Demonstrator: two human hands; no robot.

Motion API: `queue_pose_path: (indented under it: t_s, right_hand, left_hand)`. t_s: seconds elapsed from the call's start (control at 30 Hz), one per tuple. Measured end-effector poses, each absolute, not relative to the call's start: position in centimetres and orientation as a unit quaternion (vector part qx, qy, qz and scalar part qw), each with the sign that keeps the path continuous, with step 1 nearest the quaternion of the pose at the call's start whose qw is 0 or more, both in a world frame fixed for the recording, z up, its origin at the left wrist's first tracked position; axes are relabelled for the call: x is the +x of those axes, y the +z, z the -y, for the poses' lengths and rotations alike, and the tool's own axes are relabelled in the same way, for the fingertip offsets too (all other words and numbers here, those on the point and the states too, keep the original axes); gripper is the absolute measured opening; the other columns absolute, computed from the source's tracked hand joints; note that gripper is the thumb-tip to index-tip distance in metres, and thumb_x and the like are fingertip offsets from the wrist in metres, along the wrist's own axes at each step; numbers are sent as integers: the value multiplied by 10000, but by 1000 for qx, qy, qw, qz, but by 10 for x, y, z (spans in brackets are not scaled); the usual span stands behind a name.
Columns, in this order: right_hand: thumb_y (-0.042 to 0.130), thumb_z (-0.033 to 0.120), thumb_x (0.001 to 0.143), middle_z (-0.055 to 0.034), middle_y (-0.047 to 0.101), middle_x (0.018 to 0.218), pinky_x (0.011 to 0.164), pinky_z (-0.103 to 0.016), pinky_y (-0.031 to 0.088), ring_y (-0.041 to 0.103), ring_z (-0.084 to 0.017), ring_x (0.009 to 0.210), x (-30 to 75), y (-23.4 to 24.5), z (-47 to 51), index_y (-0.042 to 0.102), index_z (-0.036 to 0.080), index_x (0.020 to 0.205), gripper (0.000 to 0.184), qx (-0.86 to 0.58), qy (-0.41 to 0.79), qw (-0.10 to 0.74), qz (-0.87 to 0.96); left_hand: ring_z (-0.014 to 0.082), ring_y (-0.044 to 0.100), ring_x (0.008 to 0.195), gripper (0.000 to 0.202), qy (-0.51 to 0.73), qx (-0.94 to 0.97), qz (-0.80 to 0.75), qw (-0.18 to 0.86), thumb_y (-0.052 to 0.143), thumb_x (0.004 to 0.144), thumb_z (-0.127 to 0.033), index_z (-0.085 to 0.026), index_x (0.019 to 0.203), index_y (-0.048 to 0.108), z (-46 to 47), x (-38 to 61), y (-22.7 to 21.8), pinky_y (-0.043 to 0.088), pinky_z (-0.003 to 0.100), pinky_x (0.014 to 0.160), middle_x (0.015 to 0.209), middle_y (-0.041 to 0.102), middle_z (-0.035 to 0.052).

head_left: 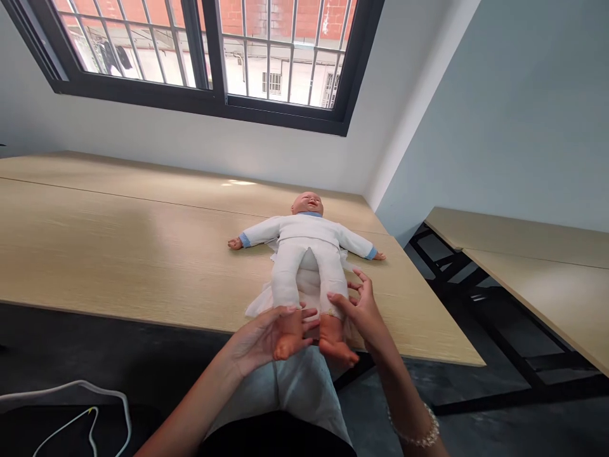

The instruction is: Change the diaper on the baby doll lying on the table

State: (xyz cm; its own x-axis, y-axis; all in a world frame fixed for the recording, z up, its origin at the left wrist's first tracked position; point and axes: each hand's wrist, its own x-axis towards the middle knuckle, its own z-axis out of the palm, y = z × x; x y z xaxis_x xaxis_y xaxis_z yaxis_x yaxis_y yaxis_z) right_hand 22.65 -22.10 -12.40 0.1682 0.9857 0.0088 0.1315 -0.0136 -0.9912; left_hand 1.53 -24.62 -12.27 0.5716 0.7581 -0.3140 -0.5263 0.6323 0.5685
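Note:
A baby doll in a white top and white trousers lies on its back on the wooden table, arms spread, head toward the window. Its bare feet stick out over the table's near edge. My left hand cups the doll's left-side ankle and foot from below. My right hand touches the other trouser leg near the cuff with thumb and fingertip, the other fingers spread. A white cloth lies under the doll's hips.
A second wooden table on a black frame stands to the right, with a gap of dark floor between. White cables lie at the lower left. A barred window is behind the table.

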Motion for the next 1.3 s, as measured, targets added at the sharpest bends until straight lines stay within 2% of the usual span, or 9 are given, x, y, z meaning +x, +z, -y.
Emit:
queue_pose_path:
  t_s: [0.23, 0.43, 0.6, 0.7, 0.83, 0.93, 1.03, 1.17, 1.3]
  right_hand:
    - [777, 455, 622, -158, 536, 1271, 882, -408, 541, 590, -298, 1118, 265, -119, 209, 345, 218, 1376, 900, -581, 424, 465, 517]
    - [697, 516, 729, -167, 552, 1253, 861, -472, 549, 598, -311, 1073, 272, -127, 207, 379, 186, 1358, 778, -582, 367, 403, 603]
    - [589, 545, 878, -187, 472, 1358, 1052, -568, 400, 451, -364, 1270, 238, -127, 243, 420, 179, 1389, 650, -578, 9, 364, 730]
    - [636, 533, 872, -151, 469, 1418, 1120, -539, 341, 404, -344, 1330, 202, -130, 267, 420, 178, 1421, 689, -491, -70, 263, 828]
    - [583, 330, 937, -107, 475, 1451, 1170, -474, 298, 418, -270, 1340, 171, -142, 266, 406, 155, 1455, 575, -452, -88, 216, 861]
    - [557, 124, 892, -95, 480, 1458, 1153, -486, 325, 432, -295, 1336, 163, -150, 248, 475, 148, 1422, 537, -479, -79, 192, 853]
    - [504, 4, 852, -68, 549, 1398, 1121, -516, 365, 471, -325, 1306, 162, -156, 234, 570, 172, 1344, 524, -507, -64, 175, 842]
    - [490, 31, 895, -57, 550, 1396, 1098, -583, 377, 483, -344, 1303, 165, -161, 229, 591, 217, 1317, 473, -461, -42, 192, 865]
    - [473, 48, 916, -15, 550, 1395, 1107, -660, 323, 465, -359, 1320, 174, -162, 228, 590, 271, 1313, 470, -402, -4, 185, 897]
  left_hand:
    - [159, 671, 754, 436, 415, 364, -423, 718, 843, 667, -299, -135, 1006, 624, 226, -43, -114, 519, 248, 753, 832, 710, 27]
    - [236, 647, 1021, 608, 389, 495, -483, 609, 830, 665, -400, -187, 1166, 559, 217, -62, -110, 477, 316, 905, 1094, 699, 69]
    - [304, 584, 1186, 616, 369, 520, -481, 602, 811, 672, -421, -201, 1179, 538, 215, -60, -114, 436, 393, 1011, 1177, 682, 95]
    - [307, 564, 1228, 674, 382, 511, -474, 606, 819, 668, -411, -210, 1226, 500, 215, -58, -117, 436, 388, 1028, 1242, 657, 105]
    - [292, 562, 1240, 801, 409, 493, -438, 630, 812, 698, -387, -272, 1375, 399, 210, -53, -119, 452, 378, 1019, 1307, 630, 89]
    - [284, 579, 1217, 860, 416, 471, -414, 658, 808, 710, -352, -309, 1442, 357, 194, -47, -120, 492, 360, 961, 1274, 652, 74]
    - [282, 614, 1148, 746, 409, 449, -400, 686, 810, 708, -298, -246, 1377, 486, 166, -41, -119, 528, 330, 885, 1231, 674, 81]
    - [287, 677, 951, 393, 379, 425, -399, 719, 738, 782, -355, -96, 1073, 684, 130, -30, -114, 546, 330, 814, 949, 748, 108]
    - [264, 686, 882, 393, 363, 439, -400, 718, 709, 805, -461, -111, 981, 695, 111, -15, -104, 541, 305, 771, 818, 746, 64]
